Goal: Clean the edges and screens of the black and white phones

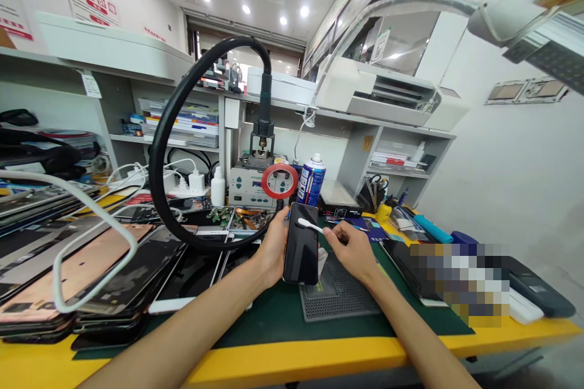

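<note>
My left hand (272, 250) grips a black smartphone (301, 261) by its left edge. The phone is tilted up with its dark glossy face towards me. In my right hand (352, 248) is a slim white tool that looks like a toothbrush (312, 226), pinched between the fingers. Its rounded head lies over the upper part of the phone; whether it touches the glass I cannot tell. Below both hands a grey perforated mat (344, 298) rests on the green work mat (274, 322). Something pale and translucent shows behind the phone's right edge.
A black hose (157, 146) loops up beside my left hand from a grey soldering station (244, 185). Stacked phone and tablet panels (104, 255) fill the left side. A blue spray can (311, 179) stands behind the phone. A dark tablet (410, 273) lies at the right.
</note>
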`<state>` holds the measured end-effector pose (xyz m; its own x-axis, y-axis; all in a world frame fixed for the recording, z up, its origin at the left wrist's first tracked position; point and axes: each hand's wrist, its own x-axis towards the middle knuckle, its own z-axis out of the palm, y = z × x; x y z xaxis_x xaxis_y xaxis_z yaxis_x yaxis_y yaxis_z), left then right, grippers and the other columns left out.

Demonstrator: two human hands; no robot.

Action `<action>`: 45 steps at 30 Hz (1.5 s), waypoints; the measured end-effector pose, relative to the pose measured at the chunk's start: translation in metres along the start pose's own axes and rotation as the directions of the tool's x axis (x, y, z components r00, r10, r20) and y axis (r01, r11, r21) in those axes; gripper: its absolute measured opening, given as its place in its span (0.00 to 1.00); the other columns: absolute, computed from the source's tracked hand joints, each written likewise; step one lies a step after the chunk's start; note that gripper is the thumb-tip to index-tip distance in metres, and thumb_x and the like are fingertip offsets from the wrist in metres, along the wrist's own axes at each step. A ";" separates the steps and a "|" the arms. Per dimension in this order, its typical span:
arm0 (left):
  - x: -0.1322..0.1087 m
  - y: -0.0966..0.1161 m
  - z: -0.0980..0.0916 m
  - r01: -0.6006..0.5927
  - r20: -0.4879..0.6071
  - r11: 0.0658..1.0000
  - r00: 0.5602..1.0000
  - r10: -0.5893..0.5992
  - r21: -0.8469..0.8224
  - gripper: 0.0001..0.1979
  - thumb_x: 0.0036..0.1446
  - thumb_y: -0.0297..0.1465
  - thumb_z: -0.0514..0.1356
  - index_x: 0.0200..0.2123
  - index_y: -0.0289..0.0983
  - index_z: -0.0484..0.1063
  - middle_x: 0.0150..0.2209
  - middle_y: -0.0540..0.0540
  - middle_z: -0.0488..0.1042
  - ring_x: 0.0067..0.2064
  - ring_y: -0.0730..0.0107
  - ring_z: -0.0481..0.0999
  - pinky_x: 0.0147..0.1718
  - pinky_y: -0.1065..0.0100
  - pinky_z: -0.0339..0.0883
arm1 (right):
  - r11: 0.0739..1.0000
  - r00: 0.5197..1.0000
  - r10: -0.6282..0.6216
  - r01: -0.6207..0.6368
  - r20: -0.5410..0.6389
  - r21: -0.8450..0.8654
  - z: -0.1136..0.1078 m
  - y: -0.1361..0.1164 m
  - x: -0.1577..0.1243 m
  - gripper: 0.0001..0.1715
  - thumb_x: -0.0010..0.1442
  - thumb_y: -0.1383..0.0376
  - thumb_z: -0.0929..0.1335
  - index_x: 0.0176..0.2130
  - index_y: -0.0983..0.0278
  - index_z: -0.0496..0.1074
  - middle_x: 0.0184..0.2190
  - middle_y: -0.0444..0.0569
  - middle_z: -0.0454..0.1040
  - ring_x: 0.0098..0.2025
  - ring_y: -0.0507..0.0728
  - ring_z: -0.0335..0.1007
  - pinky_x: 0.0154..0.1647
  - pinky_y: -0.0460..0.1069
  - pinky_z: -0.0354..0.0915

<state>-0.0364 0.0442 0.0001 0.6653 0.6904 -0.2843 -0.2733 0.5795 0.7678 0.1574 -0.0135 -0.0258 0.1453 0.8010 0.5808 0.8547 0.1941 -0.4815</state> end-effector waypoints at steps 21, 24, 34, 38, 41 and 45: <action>-0.008 -0.002 0.010 0.069 0.092 0.997 0.993 -0.071 0.025 0.33 0.63 0.55 0.47 0.45 0.31 0.74 0.33 0.36 0.81 0.33 0.52 0.81 0.32 0.58 0.75 | 0.992 0.974 0.114 -0.122 -0.195 -0.027 -0.003 0.004 0.004 0.24 0.63 0.48 0.65 0.24 0.60 0.61 0.19 0.42 0.65 0.22 0.53 0.60 0.26 0.48 0.52; -0.008 -0.002 0.010 0.068 0.110 0.998 0.992 -0.069 0.006 0.33 0.63 0.55 0.47 0.45 0.32 0.74 0.33 0.37 0.81 0.33 0.51 0.81 0.32 0.57 0.75 | 0.990 0.970 0.130 -0.139 -0.207 -0.029 -0.004 0.003 0.005 0.25 0.63 0.47 0.64 0.24 0.60 0.61 0.18 0.43 0.66 0.22 0.54 0.61 0.26 0.48 0.53; -0.007 0.000 0.005 0.042 0.104 0.999 0.994 -0.046 0.033 0.34 0.61 0.56 0.48 0.46 0.32 0.74 0.35 0.36 0.81 0.35 0.50 0.81 0.33 0.57 0.75 | 0.989 0.971 0.138 -0.146 -0.197 -0.027 -0.006 0.002 0.005 0.26 0.63 0.45 0.64 0.24 0.60 0.60 0.18 0.43 0.65 0.22 0.54 0.60 0.26 0.48 0.53; -0.005 0.000 0.003 0.017 0.079 0.998 0.997 -0.022 0.052 0.34 0.61 0.57 0.49 0.46 0.31 0.75 0.36 0.36 0.81 0.37 0.49 0.81 0.34 0.57 0.76 | 0.990 0.973 0.128 -0.135 -0.192 -0.026 -0.007 0.001 0.004 0.26 0.63 0.46 0.64 0.24 0.60 0.61 0.18 0.44 0.65 0.22 0.54 0.60 0.25 0.48 0.53; -0.004 0.001 0.002 0.002 0.046 0.998 0.999 -0.006 0.069 0.34 0.60 0.57 0.49 0.47 0.32 0.74 0.38 0.36 0.81 0.39 0.48 0.81 0.36 0.56 0.76 | 0.993 0.978 0.109 -0.115 -0.176 -0.028 -0.007 0.001 0.004 0.25 0.63 0.47 0.64 0.24 0.60 0.61 0.19 0.43 0.65 0.23 0.54 0.60 0.25 0.48 0.53; -0.002 0.003 -0.001 -0.011 0.011 0.997 1.000 0.010 0.073 0.34 0.59 0.58 0.51 0.48 0.33 0.73 0.39 0.36 0.80 0.39 0.48 0.81 0.36 0.56 0.76 | 0.997 0.987 0.068 -0.072 -0.144 -0.025 -0.007 0.001 0.003 0.24 0.63 0.48 0.64 0.24 0.60 0.60 0.19 0.43 0.64 0.23 0.53 0.60 0.25 0.48 0.52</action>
<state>-0.0393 0.0444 0.0026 0.6701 0.6913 -0.2704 -0.2291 0.5391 0.8105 0.1622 -0.0142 -0.0201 0.2730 0.7224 0.6353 0.8544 0.1215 -0.5052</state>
